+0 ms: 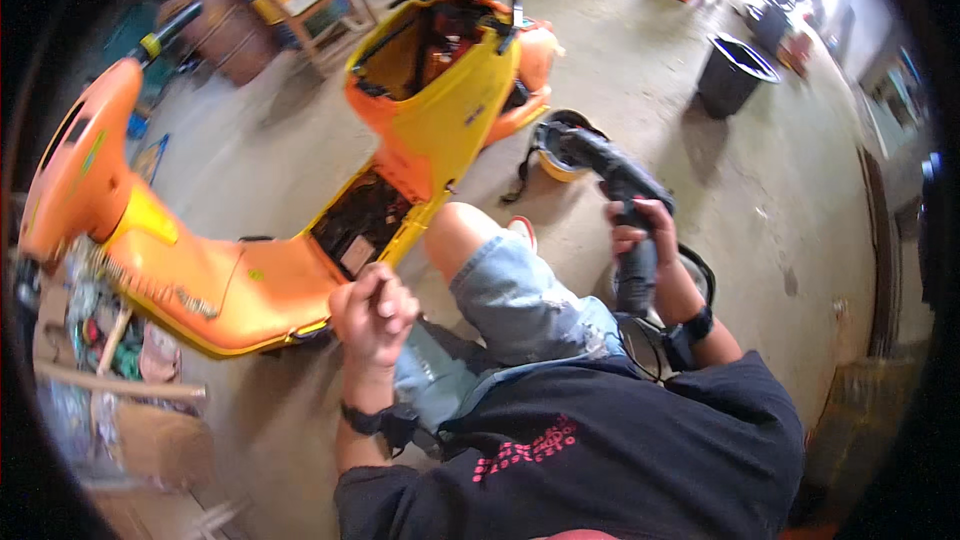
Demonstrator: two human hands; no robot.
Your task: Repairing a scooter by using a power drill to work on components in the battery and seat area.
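An orange and yellow scooter (pixel 230 285) stands in front of me and to my left. Its floor compartment (pixel 360 220) is uncovered, with dark parts and wiring inside, and the seat box (pixel 445 45) is open at the top. My left hand (pixel 375 315) is raised beside the floorboard, its fingers curled together; anything between them is too small or hidden to make out. In my right hand (pixel 645 235) is a black pistol-grip power drill (pixel 635 280), gripped by the handle. The drill's nose points away from me, above a yellow and black bowl-shaped thing, possibly an upturned helmet (pixel 560 168).
A black bin (pixel 733 78) stands at the far right. Behind the scooter are a wooden chair (pixel 315 5) and a brown barrel (pixel 230 30). Bags, sticks and a cardboard box (pixel 165 440) crowd the left side. A round object with a dark rim lies partly hidden behind my right forearm.
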